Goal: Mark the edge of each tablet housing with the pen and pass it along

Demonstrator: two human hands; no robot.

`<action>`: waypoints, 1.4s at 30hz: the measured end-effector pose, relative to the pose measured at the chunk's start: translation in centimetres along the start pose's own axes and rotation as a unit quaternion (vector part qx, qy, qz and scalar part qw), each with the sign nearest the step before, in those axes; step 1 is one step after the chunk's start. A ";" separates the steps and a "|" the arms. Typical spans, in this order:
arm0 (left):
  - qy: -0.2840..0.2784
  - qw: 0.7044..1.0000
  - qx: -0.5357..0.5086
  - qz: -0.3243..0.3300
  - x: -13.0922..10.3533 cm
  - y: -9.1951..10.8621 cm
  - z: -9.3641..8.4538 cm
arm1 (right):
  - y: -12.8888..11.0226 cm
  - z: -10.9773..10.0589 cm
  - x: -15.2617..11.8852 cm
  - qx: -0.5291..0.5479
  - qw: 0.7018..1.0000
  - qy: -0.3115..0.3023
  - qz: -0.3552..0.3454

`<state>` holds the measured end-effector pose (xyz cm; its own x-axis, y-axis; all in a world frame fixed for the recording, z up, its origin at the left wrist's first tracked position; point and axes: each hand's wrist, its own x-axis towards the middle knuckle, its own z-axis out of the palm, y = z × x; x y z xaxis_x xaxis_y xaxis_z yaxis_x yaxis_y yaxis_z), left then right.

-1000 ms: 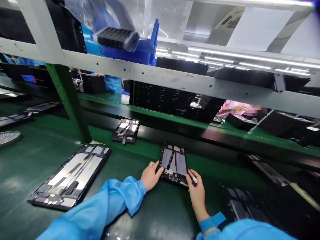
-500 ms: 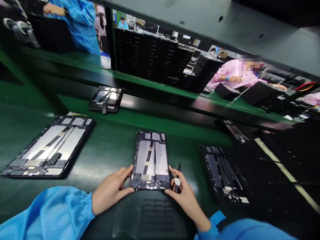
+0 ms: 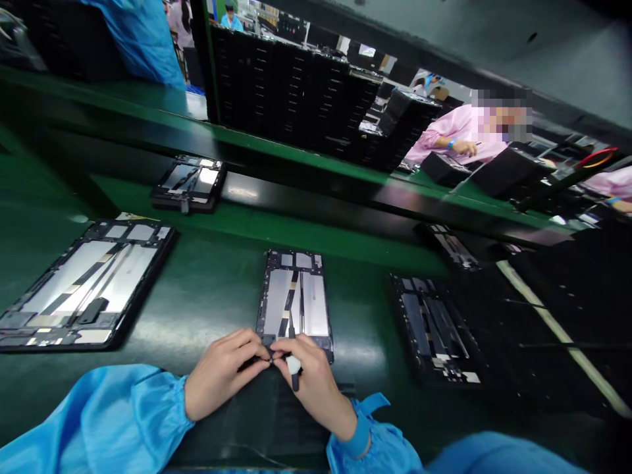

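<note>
**Two hands meet at the near edge of an open tablet frame**

An open tablet frame (image 3: 295,303) lies flat on the green counter (image 3: 217,289), straight in front of the person, its silver inner panels facing up. Both hands touch its near edge. The left hand (image 3: 222,372) has its fingers pinched on a small part at the frame's lower left corner. The right hand (image 3: 311,382) pinches at the same spot, fingertip to fingertip, while also grasping a thin dark tool (image 3: 293,365) with a white band. Blue sleeves cover both arms.

A larger open frame (image 3: 83,286) lies well to the left. A darker frame (image 3: 434,329) lies to the right. A smaller frame (image 3: 188,183) sits farther back. Beyond it stand stacked black trays (image 3: 296,99), and a person in pink (image 3: 461,141) works behind them.
</note>
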<state>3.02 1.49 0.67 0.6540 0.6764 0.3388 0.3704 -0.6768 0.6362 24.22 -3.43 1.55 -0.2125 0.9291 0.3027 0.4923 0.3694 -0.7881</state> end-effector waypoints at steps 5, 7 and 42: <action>-0.015 0.997 -0.043 -0.064 -0.1 -0.1 0.0 | 0.2 0.3 0.0 0.005 1.000 0.021 0.020; -0.012 0.997 -0.052 -0.061 -0.1 -0.2 0.2 | 0.2 0.1 0.0 0.008 1.000 0.015 0.019; -0.027 0.934 0.311 0.172 -3.2 -1.8 -0.1 | 0.0 0.0 0.2 0.025 0.999 0.018 0.034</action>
<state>0.23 0.55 -1.48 0.8313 0.3837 0.4021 0.4332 -0.9006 -0.0363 24.20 -3.23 1.62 -0.1485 0.9524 0.2661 0.4612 0.3047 -0.8333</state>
